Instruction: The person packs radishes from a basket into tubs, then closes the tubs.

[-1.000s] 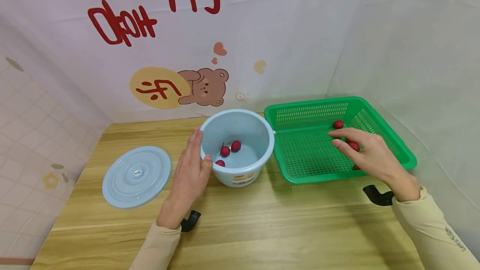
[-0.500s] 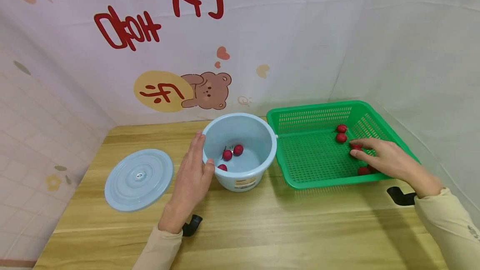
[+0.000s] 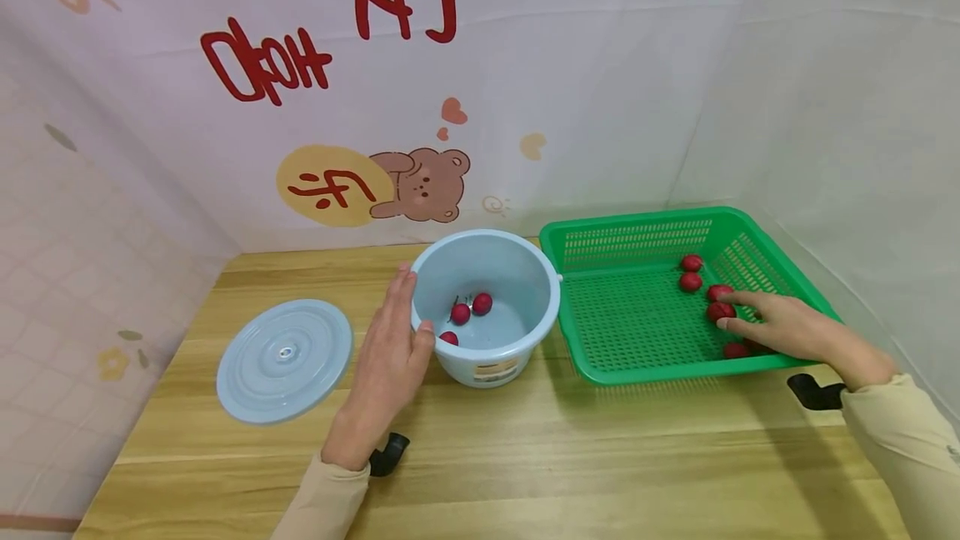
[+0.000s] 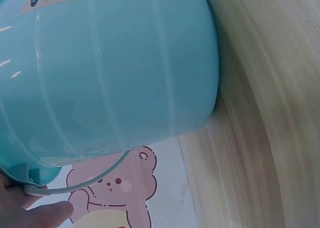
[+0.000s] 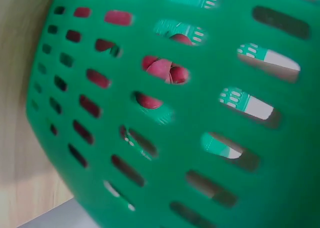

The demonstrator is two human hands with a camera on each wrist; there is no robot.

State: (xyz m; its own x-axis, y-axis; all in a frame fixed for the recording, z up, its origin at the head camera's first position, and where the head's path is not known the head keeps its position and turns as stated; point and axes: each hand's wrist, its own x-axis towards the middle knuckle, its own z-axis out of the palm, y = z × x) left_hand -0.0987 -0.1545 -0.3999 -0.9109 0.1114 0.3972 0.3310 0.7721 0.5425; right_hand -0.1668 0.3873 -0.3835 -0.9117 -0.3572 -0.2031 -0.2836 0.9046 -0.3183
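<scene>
A light blue bucket (image 3: 542, 332) stands mid-table with several small red fruits (image 3: 482, 303) inside, some with thin dark stems. My left hand (image 3: 390, 352) rests against the bucket's left side, fingers straight along the outside and thumb at the rim. In the left wrist view, its thumb (image 4: 52, 214) lies beside the bucket's handle (image 4: 87, 185). My right hand (image 3: 787, 327) reaches into the green basket (image 3: 600, 372), with thumb and index finger on either side of a red fruit (image 3: 721, 312). The basket's slotted wall partly hides these fingers in the right wrist view.
A round light blue lid (image 3: 285, 361) lies flat on the wooden table (image 3: 600, 465), left of the bucket. More red fruits (image 3: 691, 282) lie along the basket's right side. Behind the table hangs a white printed cloth (image 3: 600, 82).
My right hand has moved right and down into the basket and closed its fingertips around a fruit. My left hand has stayed at the bucket. The head view has shifted slightly.
</scene>
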